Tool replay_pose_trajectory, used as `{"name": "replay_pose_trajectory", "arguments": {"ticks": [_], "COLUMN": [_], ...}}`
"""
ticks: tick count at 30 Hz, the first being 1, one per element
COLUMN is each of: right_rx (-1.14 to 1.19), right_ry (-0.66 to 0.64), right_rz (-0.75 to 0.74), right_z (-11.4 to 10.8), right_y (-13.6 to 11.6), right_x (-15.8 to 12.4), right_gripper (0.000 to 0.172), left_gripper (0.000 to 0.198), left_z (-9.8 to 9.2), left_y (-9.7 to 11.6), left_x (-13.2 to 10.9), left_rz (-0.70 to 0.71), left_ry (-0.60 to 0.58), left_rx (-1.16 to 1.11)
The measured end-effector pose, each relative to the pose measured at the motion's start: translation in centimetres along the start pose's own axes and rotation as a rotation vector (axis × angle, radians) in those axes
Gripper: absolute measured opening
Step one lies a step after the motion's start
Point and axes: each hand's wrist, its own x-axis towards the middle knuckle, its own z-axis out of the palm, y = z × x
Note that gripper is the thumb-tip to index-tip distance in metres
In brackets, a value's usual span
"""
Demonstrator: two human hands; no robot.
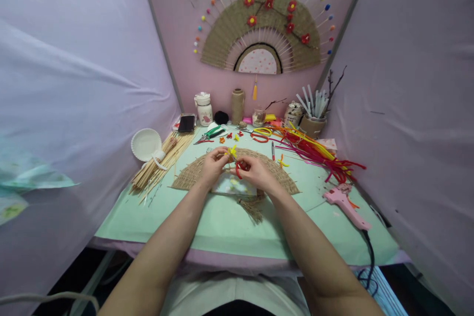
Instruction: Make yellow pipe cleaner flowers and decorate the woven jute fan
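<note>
A person's left hand [215, 164] pinches a small yellow flower shape of fuzzy wire [232, 151] between its fingers, while the right hand [255, 172] grips a small cutting tool with red handles [238, 172], apparently scissors, its metal tip close to the flower. Whether the blades are apart or together cannot be told. The flower is held above a semicircular fan of woven tan fibre [283, 173], which lies on the pale green, cloth-covered tabletop [222, 229]; a pale floral panel [234, 185] and a straw-coloured tassel [252, 211] sit at its near side.

The step in hand looks like trimming or shaping. Done well, it would likely call for steadying the flower near its centre, keeping the left fingers behind the line of the blades, and taking short snips with the tips alone, since fuzzy wire probably bends before it cuts. Turning the flower rather than the tool should keep the petals even, and care is needed not to nick the weave below.

On the right lies a pink glue gun with a black cord [348, 205]. No brand or lettering can be read on it. A white lidded bottle [203, 108] at the back bears a pinkish printed motif, too small to make out, and no readable label.
</note>
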Motion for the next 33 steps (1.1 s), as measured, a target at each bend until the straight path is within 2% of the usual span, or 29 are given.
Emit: {"name": "replay_pose_trajectory", "arguments": {"ticks": [10, 17, 19, 23, 25, 28, 33], "right_rx": [-0.031, -0.062, -0.058, -0.128, -0.227, -0.41, -0.533], "right_ry": [-0.031, 0.002, 0.067, 0.286, 0.31, 0.206, -0.07], "right_rz": [-0.041, -0.055, -0.033, 0.097, 0.183, 0.264, 0.209], "right_z": [-0.4, -0.2, -0.2, -0.6, -0.8, -0.9, -1.0], "right_y": [0.3, -0.1, -0.2, -0.1, 0.2, 0.5, -0.4], "right_x": [0.1, 0.0, 0.1, 0.3, 0.4, 0.3, -0.2], "right_gripper": [0.027, 0.024, 0.026, 0.03, 0.033, 0.03, 0.009], "left_gripper": [0.022, 0.021, 0.021, 0.023, 0.022, 0.019, 0.012], "left_z": [-0.3, -0.3, -0.4, -0.7, -0.8, -0.7, -0.5], "left_y": [0.3, -0.4, -0.6, -1.0, -0.8, -0.4, 0.2], "left_x": [-0.2, 0.2, 0.4, 0.8, 0.8, 0.6, 0.4], "left_rz": [-0.065, 0.002, 0.01, 0.028, 0.084, 0.227, 0.402], "left_ry": [-0.02, -0.015, 0.025, 0.124, 0.133, 0.135, 0.139], "left_rx": [0.0, 0.007, -0.01, -0.043, 0.001, 0.145, 0.331]}}
